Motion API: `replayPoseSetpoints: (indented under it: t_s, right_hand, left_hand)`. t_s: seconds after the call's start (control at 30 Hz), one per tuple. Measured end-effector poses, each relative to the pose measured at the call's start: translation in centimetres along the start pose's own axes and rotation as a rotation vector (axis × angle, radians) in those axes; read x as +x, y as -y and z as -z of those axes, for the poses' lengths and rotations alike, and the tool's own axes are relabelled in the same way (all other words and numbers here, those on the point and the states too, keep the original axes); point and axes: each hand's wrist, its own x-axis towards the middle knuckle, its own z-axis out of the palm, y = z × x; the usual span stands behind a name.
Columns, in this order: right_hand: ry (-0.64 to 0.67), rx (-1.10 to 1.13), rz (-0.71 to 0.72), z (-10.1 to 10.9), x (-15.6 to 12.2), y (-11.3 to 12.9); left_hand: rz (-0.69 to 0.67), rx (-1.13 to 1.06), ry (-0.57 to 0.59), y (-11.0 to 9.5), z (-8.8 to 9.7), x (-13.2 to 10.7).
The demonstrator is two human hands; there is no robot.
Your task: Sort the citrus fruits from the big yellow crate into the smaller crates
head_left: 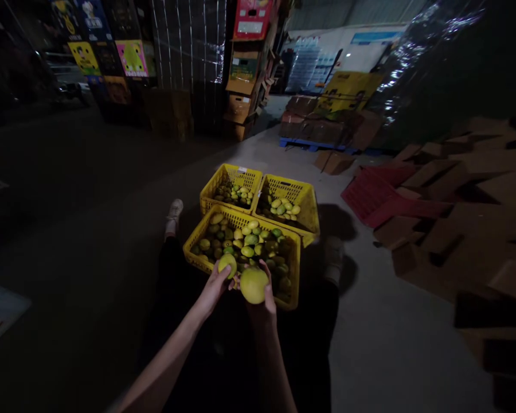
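Note:
My left hand (215, 288) is closed around a yellow-green lemon (227, 266), its fingers curled round the fruit. In my right hand (267, 299) is a paler lemon (254, 285), which looks larger and closer to the camera. The two hands are side by side above the front edge of a yellow plastic crate (296, 275). Many green and yellow lemons (248, 251) fill that crate, and my hands hide part of the near ones.
Two more yellow crates, a left one (206, 194) and a right one (313, 215), stand behind, both holding lemons. A red crate (370, 198) and a heap of cardboard boxes (468, 229) lie at right. A blue pallet (298, 143) and stacked boxes stand farther back.

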Motion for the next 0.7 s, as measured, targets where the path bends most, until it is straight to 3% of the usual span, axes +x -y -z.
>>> replayPoseSetpoints:
  t_s: [0.33, 0.53, 0.7]
  right_hand:
    - [-0.044, -0.141, 0.174, 0.3, -0.1, 1.8]
    - [-0.087, -0.061, 0.067, -0.7, -0.2, 1.7]
    - [-0.163, 0.055, -0.152, -1.2, -0.1, 1.5]
  left_hand:
    - [-0.059, 0.175, 0.019, -0.8, 1.0, -0.8]
    - [-0.017, 0.143, 0.033, -0.1, 0.8, -0.5]
    - [0.064, 0.059, -0.002, 0.8, 1.0, 0.2]
